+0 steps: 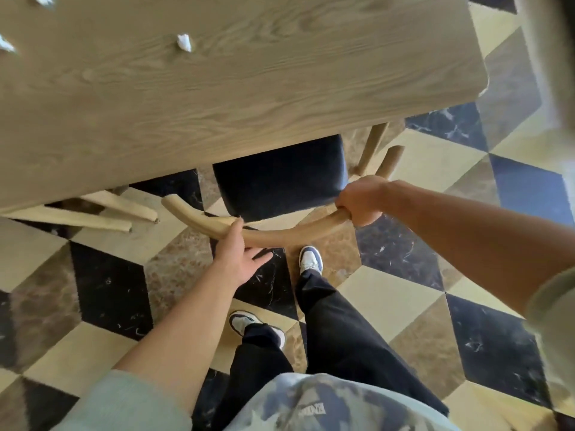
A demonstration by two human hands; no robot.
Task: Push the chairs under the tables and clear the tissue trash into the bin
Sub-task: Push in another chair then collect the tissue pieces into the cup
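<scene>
Pale green sleeves (130,402), camouflage-print top (314,405), black trousers (348,337), white-navy sneakers (311,258).

We see the chair (280,181) tucked partly under the desk (249,73), our hands on its backrest (280,236), tissue scraps (184,42) lying on the desk's far left

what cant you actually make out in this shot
- Front of the chair seat, head view: hidden under the table.
- Tissue scraps: the two at the top left are cut by the frame edge and blurred.
- Bin: not in view.
- Right hand fingers: wrapped under the chair backrest.
</scene>
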